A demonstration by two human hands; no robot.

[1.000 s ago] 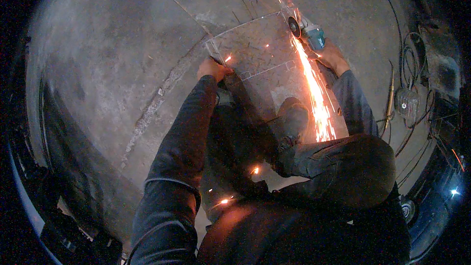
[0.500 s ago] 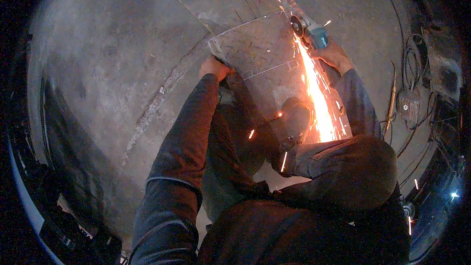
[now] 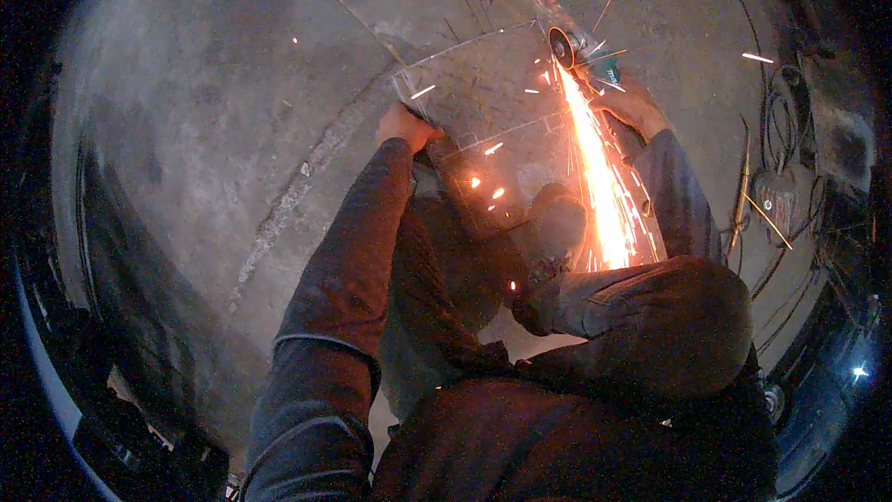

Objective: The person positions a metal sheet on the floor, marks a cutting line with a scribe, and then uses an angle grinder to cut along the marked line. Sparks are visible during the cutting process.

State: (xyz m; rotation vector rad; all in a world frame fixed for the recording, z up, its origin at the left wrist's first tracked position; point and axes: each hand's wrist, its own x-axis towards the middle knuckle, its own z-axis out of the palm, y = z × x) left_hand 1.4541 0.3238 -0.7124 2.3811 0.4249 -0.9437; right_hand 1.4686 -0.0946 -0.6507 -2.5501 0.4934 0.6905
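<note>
My right hand [image 3: 636,110] is closed round a teal angle grinder [image 3: 606,70]. Its disc [image 3: 560,48] meets the right side of a dull metal plate [image 3: 483,79] marked with pale lines. A bright stream of sparks [image 3: 599,186] pours from the disc back toward my bent leg. At the plate's left edge my left hand [image 3: 407,125] is closed, its fingers curled over that edge and partly hidden. My shoe [image 3: 560,218] rests by the plate's near part, left of the sparks.
Cables and a small box [image 3: 774,195] lie on the concrete floor at the right, beside a thin brass-coloured rod, perhaps a torch [image 3: 743,186]. Several thin rods [image 3: 469,5] lie beyond the plate. A rough seam [image 3: 297,186] crosses the floor at the left.
More sparks fly about, some now beyond the disc and over the plate. Both hands and the grinder stay almost in place.
</note>
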